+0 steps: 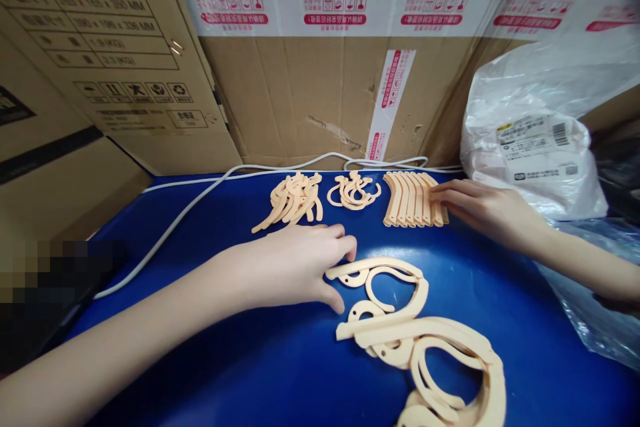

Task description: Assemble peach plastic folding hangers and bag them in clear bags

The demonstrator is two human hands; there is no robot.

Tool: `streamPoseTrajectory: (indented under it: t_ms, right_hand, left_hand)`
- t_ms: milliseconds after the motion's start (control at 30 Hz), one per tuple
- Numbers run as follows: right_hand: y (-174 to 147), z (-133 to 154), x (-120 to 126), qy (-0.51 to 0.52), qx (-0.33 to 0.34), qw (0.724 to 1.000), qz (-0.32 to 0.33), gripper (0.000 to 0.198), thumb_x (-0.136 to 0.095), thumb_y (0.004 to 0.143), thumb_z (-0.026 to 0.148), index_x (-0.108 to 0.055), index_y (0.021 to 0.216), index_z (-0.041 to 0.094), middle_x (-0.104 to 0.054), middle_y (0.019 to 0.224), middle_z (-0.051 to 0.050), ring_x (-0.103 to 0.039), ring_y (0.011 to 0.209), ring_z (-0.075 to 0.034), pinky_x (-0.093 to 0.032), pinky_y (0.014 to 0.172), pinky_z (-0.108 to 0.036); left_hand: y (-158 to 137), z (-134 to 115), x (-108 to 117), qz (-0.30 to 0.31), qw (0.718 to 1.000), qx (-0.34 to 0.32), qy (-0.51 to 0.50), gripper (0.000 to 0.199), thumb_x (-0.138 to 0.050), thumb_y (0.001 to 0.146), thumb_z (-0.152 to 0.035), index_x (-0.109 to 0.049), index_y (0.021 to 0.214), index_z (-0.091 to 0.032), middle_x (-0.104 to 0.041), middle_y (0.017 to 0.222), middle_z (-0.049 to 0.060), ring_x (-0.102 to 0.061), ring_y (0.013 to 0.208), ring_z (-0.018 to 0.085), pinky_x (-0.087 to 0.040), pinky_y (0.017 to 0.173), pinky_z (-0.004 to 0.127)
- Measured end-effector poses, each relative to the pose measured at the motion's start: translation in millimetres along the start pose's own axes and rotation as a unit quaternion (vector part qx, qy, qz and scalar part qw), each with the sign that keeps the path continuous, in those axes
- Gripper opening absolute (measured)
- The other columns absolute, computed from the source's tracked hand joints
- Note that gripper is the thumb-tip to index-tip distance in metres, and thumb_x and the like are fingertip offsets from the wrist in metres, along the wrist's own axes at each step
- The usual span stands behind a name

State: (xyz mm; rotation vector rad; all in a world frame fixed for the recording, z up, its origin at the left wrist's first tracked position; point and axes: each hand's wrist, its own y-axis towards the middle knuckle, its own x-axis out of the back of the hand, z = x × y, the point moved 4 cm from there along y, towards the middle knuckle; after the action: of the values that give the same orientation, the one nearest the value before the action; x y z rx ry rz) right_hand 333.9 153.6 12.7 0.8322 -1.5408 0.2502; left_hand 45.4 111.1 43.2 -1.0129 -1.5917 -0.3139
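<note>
My left hand (310, 263) reaches over the blue table, thumb and fingers apart, at the left tip of a beige folding hanger (420, 293). Nothing shows between its fingers. Below that hanger lies a stack of similar hangers (493, 373), partly cut off by the frame's lower edge. My right hand (493, 213) has its fingers stretched onto the right end of a neat row of curved beige hanger arms (407, 199); its thumb is hidden. Left of the row are a small heap of beige hooks (355, 192) and a loose pile of curved arms (295, 199).
A large taped cardboard box (310, 93) stands along the back, with another printed carton (125, 80) at left. A white cable (190, 207) runs across the blue table (210, 360). White plastic packaging (535, 147) and a clear bag (595, 300) lie at right.
</note>
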Motion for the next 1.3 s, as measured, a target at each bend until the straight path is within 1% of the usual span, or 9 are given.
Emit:
streamPoseTrajectory:
  t_ms: [300,433,567,667,733,833,933,1067,1300]
  right_hand:
    - [3.7,-5.4,-5.3,0.042,-0.048,0.998,0.010,0.030,-0.040,0.097,0.025,-0.066,0.112,0.019,-0.071,0.112,-0.013,-0.071,0.089,-0.028,-0.057,0.073,-0.043]
    - [9.5,9.5,6.3,0.060,-0.070,0.995,-0.025,0.029,-0.040,0.097,0.028,-0.066,0.109,0.018,-0.070,0.112,-0.013,-0.069,0.094,-0.030,-0.055,0.073,-0.045]
    - [22.3,55.9,24.7,0.217,-0.087,0.972,-0.033,0.026,-0.049,0.097,0.038,-0.067,0.103,0.021,-0.072,0.104,-0.008,-0.068,0.095,-0.023,-0.052,0.079,-0.037]
    - [36.3,86.8,31.0,0.345,-0.098,0.932,0.044,0.030,-0.052,0.095,0.046,-0.068,0.108,0.025,-0.074,0.098,-0.003,-0.066,0.079,-0.017,-0.049,0.065,-0.029]
    - [46.3,90.6,39.0,0.366,-0.116,0.923,0.023,0.032,-0.054,0.093,0.050,-0.071,0.103,0.024,-0.074,0.088,-0.001,-0.061,0.066,-0.014,-0.044,0.056,-0.027]
    - [59.6,79.7,53.1,0.294,-0.131,0.946,-0.036,0.034,-0.054,0.092,0.052,-0.071,0.101,0.023,-0.070,0.075,-0.001,-0.056,0.058,-0.014,-0.038,0.052,-0.028]
    - [69.0,72.2,66.4,0.104,-0.094,0.987,-0.081,0.032,-0.047,0.095,0.046,-0.069,0.099,0.023,-0.069,0.078,-0.005,-0.060,0.067,-0.019,-0.036,0.056,-0.030]
    - [77.8,72.8,70.5,-0.058,-0.049,0.995,-0.067,0.028,-0.036,0.095,0.029,-0.062,0.090,0.022,-0.066,0.071,-0.008,-0.057,0.061,-0.020,-0.024,0.050,-0.031]
    - [91.9,70.5,64.5,0.178,0.000,0.983,0.049,0.032,-0.034,0.096,0.039,-0.047,0.072,0.023,-0.045,0.051,0.002,-0.035,0.044,-0.012,-0.027,0.047,-0.029]
  left_hand:
    - [3.5,10.4,-8.1,-0.024,0.996,0.020,-0.086,0.005,-0.062,0.086,-0.023,-0.061,0.090,-0.020,-0.062,0.084,0.000,-0.056,0.069,0.015,-0.034,0.056,0.025]
    - [8.0,18.4,-9.8,-0.009,0.979,0.035,-0.202,0.012,-0.062,0.084,-0.030,-0.066,0.087,-0.019,-0.064,0.076,0.000,-0.056,0.063,0.014,-0.037,0.052,0.024]
    - [22.6,21.8,-11.2,-0.040,0.899,0.079,-0.429,0.013,-0.061,0.084,-0.029,-0.063,0.087,-0.016,-0.064,0.076,0.001,-0.060,0.064,0.014,-0.046,0.053,0.024]
    - [33.3,19.5,-4.2,-0.126,0.816,0.071,-0.560,0.008,-0.058,0.085,-0.019,-0.063,0.089,-0.014,-0.068,0.087,0.005,-0.064,0.079,0.015,-0.050,0.063,0.025]
    - [36.6,18.6,5.8,-0.186,0.795,0.051,-0.575,0.011,-0.059,0.088,-0.021,-0.066,0.091,-0.013,-0.068,0.089,0.005,-0.062,0.078,0.013,-0.047,0.065,0.023]
    - [35.6,20.7,23.8,-0.267,0.807,0.045,-0.525,0.018,-0.057,0.093,-0.026,-0.068,0.090,-0.012,-0.067,0.084,0.003,-0.055,0.070,0.010,-0.039,0.061,0.021]
    - [29.9,19.0,39.5,-0.335,0.846,0.041,-0.412,0.021,-0.053,0.096,-0.026,-0.065,0.083,-0.015,-0.064,0.078,0.001,-0.054,0.067,0.012,-0.037,0.060,0.024]
    - [20.2,7.4,48.5,-0.394,0.888,0.034,-0.235,0.030,-0.037,0.103,-0.030,-0.054,0.081,-0.019,-0.057,0.073,-0.001,-0.056,0.067,0.015,-0.037,0.064,0.027]
    - [12.9,12.3,46.4,-0.368,0.925,0.053,-0.075,0.024,-0.034,0.103,-0.028,-0.052,0.091,-0.019,-0.055,0.072,0.000,-0.054,0.064,0.016,-0.033,0.062,0.028]
